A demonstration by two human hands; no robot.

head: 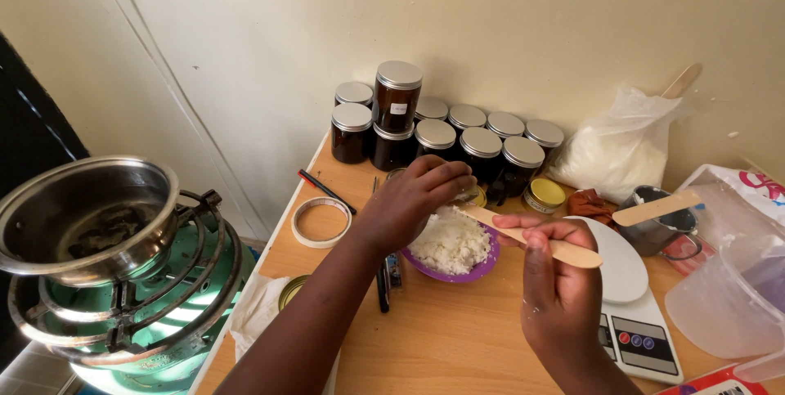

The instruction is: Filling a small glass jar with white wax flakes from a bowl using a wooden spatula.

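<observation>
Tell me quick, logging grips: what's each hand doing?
Left hand: fingers pinched at the wooden stick's tip, over the purple bowl of white flakes.
Right hand: closed, holding the stick.

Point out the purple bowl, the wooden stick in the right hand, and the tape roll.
purple bowl [473, 274]: head view, front rim.
wooden stick [572, 254]: head view, broad end past the right hand.
tape roll [321, 222]: head view, ring's near edge.
</observation>
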